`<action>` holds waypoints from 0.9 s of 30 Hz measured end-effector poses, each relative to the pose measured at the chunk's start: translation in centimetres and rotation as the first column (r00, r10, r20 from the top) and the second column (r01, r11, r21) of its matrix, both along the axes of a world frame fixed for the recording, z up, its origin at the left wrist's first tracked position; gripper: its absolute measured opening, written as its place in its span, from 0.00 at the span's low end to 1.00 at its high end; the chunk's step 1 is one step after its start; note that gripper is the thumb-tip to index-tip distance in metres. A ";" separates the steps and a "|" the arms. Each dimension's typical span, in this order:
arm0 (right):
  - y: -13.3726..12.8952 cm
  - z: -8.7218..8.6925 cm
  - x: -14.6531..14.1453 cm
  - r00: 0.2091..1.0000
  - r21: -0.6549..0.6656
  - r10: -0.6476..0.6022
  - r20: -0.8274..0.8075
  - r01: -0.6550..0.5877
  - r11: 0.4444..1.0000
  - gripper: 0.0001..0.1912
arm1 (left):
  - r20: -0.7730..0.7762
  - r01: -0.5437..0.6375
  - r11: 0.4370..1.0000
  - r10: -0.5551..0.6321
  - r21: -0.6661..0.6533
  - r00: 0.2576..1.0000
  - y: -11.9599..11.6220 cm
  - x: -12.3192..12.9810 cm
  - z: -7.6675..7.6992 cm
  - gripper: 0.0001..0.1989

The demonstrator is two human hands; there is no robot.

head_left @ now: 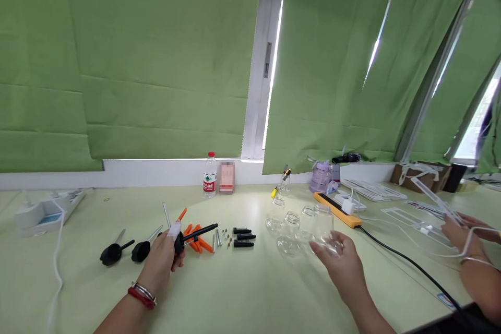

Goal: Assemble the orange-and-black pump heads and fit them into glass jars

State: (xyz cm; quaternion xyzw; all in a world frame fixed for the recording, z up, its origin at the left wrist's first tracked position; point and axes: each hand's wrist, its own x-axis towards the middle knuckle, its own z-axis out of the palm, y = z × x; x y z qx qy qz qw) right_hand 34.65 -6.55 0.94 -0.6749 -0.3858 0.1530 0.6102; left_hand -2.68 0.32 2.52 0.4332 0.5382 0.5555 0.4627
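Observation:
My left hand (159, 255) is closed around a black round-headed part (179, 243) with a metal rod and a black stick projecting from it. Two similar black parts with metal rods (112, 253) (141, 251) lie to its left. Just past that hand are orange plastic pieces (201, 245), metal bolts (218, 238), tiny loose bits and several black ribbed pieces (243, 243). At the right, my right hand (344, 263) has its fingers curled on the lower part of a clear glass jar (323, 222). More glass jars (291, 227) stand beside it.
A water bottle (210, 177) and a pink box (227, 178) stand by the wall. Behind the jars are a yellow-handled tool (274, 191), a purple bottle (320, 177) and an orange power strip (336, 210). A power strip (50, 214) lies left. Another person's hands (462, 237) work at right.

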 end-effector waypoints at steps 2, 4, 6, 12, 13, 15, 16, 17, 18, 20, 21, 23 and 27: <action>-0.2 -1.1 1.5 0.998 -0.091 0.017 -0.060 -0.023 0.996 0.40 | -0.007 0.003 1.000 -0.003 -0.008 1.000 -0.2 0.3 0.2 0.14; -0.1 -2.0 2.5 0.999 -0.140 0.033 -0.011 -0.035 0.990 0.40 | -0.012 0.010 1.000 -0.011 -0.008 1.000 -0.3 0.4 0.3 0.14; 0.4 -2.8 3.1 0.997 -0.200 0.052 0.049 -0.041 0.979 0.41 | -0.025 0.018 1.000 -0.018 -0.004 1.000 -0.3 0.5 0.2 0.14; 2.4 -3.8 3.9 0.988 -0.249 0.120 0.101 -0.092 0.964 0.44 | -0.034 0.037 0.999 -0.037 -0.017 0.999 -0.1 0.3 -0.1 0.14; 2.7 -3.7 4.0 0.984 -0.259 0.136 0.112 -0.104 0.960 0.43 | -0.036 0.042 0.999 -0.042 -0.021 0.998 -0.1 0.3 -0.1 0.14; 3.3 -3.3 4.0 0.975 -0.295 0.168 0.144 -0.119 0.948 0.41 | -0.046 0.052 0.998 -0.054 -0.029 0.997 -0.2 0.3 -0.1 0.14; 3.6 -3.1 4.0 0.970 -0.310 0.180 0.162 -0.123 0.943 0.40 | -0.055 0.057 0.998 -0.058 -0.033 0.997 -0.2 0.3 -0.1 0.14; 4.0 -2.9 3.9 0.964 -0.321 0.195 0.179 -0.130 0.938 0.40 | -0.065 0.063 0.997 -0.065 -0.034 0.996 -0.3 0.4 -0.1 0.14; 4.4 -2.8 3.9 0.957 -0.332 0.215 0.195 -0.142 0.933 0.40 | -0.077 0.071 0.997 -0.073 -0.034 0.994 -0.3 0.4 0.0 0.15; 5.1 -2.9 4.0 0.938 -0.345 0.259 0.229 -0.170 0.923 0.41 | -0.105 0.086 0.996 -0.089 -0.035 0.990 -0.4 0.5 0.0 0.16; 5.4 -3.0 4.1 0.930 -0.347 0.274 0.246 -0.179 0.921 0.43 | -0.117 0.094 0.995 -0.098 -0.039 0.988 -0.5 0.5 0.0 0.17; 5.8 -3.3 4.2 0.919 -0.346 0.278 0.278 -0.174 0.922 0.49 | -0.135 0.108 0.993 -0.114 -0.050 0.984 -0.5 0.6 -0.1 0.18; 5.2 -2.9 3.4 0.881 -0.236 0.099 0.462 0.015 0.972 0.55 | -0.156 0.145 0.988 -0.150 -0.043 0.976 -0.4 0.7 -0.5 0.20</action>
